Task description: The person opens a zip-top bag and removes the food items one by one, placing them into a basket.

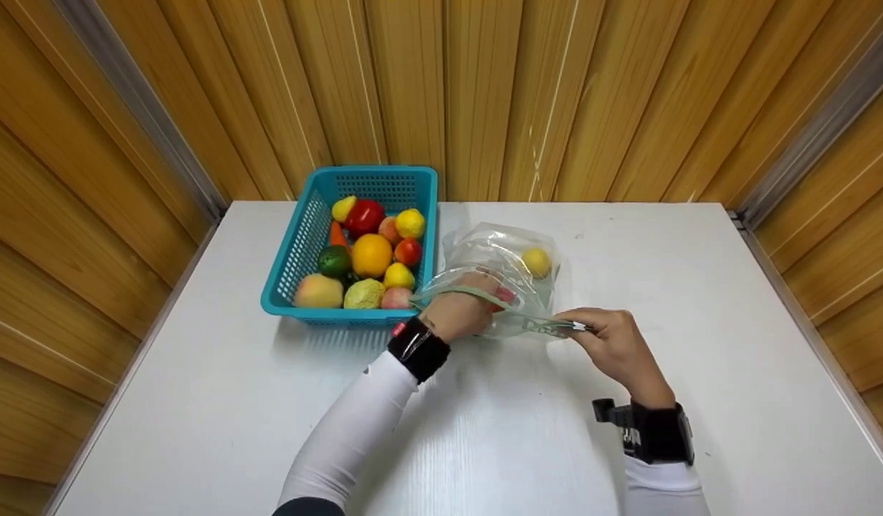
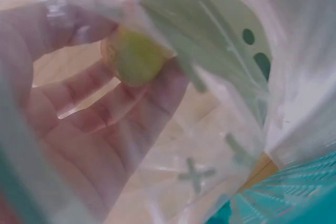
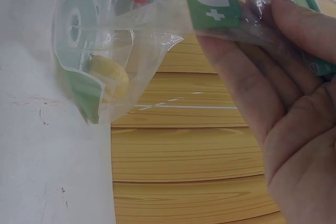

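A clear plastic bag (image 1: 495, 240) with a green rim and printed marks lies beside the basket. My left hand (image 1: 459, 312) is inside it; in the left wrist view, thumb and fingers hold a roundish yellow-green fruit (image 2: 136, 59), blurred by the film. A red patch (image 1: 504, 297) shows next to that hand through the plastic; whether it belongs to the held fruit I cannot tell. In the far right part of the bag sits a lemon (image 1: 536, 262), also seen in the right wrist view. Thumb and fingers of my right hand (image 1: 610, 340) pinch the bag's rim at its right end.
The turquoise basket (image 1: 273, 301) stands left of the bag, filled with several fruits and vegetables, among them an orange (image 1: 372, 255), a red pepper (image 1: 365, 217) and a carrot (image 1: 337, 236). Wood-patterned panels (image 1: 477, 100) close off the back and sides of the white table (image 1: 198, 401).
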### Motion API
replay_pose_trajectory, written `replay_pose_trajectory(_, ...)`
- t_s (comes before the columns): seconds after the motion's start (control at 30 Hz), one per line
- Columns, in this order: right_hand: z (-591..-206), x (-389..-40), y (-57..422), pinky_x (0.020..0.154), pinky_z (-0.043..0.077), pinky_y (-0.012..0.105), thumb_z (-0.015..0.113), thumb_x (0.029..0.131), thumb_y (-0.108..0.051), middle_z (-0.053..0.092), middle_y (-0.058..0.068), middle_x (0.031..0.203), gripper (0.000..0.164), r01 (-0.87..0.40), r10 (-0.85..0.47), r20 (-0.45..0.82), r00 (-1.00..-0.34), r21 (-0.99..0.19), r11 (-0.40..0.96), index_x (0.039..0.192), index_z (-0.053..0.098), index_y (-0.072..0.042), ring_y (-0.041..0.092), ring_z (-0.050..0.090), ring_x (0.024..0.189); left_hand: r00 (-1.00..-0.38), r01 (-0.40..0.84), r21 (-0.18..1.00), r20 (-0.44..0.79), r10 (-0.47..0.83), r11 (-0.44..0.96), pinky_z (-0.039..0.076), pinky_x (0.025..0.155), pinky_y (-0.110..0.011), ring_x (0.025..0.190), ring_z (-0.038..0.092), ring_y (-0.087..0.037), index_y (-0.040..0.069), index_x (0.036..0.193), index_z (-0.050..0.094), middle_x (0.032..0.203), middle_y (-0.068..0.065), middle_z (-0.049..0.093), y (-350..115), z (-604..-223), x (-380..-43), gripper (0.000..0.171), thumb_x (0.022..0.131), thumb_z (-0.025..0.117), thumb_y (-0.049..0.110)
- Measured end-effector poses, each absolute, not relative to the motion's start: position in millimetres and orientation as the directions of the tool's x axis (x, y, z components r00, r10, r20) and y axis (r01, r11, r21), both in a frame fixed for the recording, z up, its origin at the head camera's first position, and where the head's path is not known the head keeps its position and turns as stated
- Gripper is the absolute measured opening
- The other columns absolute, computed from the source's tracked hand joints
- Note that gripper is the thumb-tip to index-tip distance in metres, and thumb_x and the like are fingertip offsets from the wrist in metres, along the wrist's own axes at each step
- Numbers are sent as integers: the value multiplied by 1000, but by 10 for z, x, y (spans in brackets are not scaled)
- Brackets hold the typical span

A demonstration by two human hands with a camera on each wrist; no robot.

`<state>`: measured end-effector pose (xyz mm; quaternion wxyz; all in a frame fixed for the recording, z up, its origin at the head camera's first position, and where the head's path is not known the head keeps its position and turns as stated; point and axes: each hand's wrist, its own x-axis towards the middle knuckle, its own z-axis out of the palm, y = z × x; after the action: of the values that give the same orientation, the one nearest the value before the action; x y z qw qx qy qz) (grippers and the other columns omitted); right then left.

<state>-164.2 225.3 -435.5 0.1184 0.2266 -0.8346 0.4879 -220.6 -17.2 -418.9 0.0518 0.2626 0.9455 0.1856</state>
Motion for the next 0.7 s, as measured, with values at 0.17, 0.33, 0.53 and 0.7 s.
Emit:
replay_pose_trajectory(0.17, -4362, -1646, 2251, 72, 51, 9, 73, 80, 20, 78, 15, 94, 25, -500, -272, 421, -865, -757, 420, 92, 81, -1, 1, 69, 84, -843, 529, 360, 114, 526, 769, 53, 100, -33, 107, 62, -24, 11, 130, 65, 124, -8, 68, -270, -4174, -2001, 38, 93, 75, 7)
replay_pose_trajectory(0.33, -4367, -1642, 2250, 71, 52, 9, 72, 80, 21, 78, 15, 94, 26, -500, -278, 417, -865, -761, 415, 92, 81, -1, 1, 68, 83, -828, 560, 386, 245, 504, 733, 52, 104, -35, 109, 65, -25, 9, 135, 61, 129, -9, 67, -349, -4178, -1855, 49, 89, 75, -2)
replay_pose_trajectory(0.53, -4374, -1639, 2249, 72, 52, 9, 72, 80, 21, 78, 16, 94, 26, -505, -282, 421, -862, -761, 407, 92, 81, 0, 0, 68, 84, -831, 555, 366, 290, 475, 747, 57, 95, -36, 99, 67, -28, 4, 126, 63, 116, -13, 71, -456, -4169, -1718, 41, 88, 76, -1)
replay_pose_trajectory(0.7, -4370, -1640, 2247, 72, 52, 9, 72, 80, 21, 78, 15, 94, 26, -507, -285, 423, -860, -764, 399, 92, 81, 0, 1, 68, 84, -836, 546, 374, 296, 461, 750, 58, 91, -36, 96, 65, -28, 2, 119, 66, 110, -14, 70, -530, -4151, -1640, 33, 88, 78, 1)
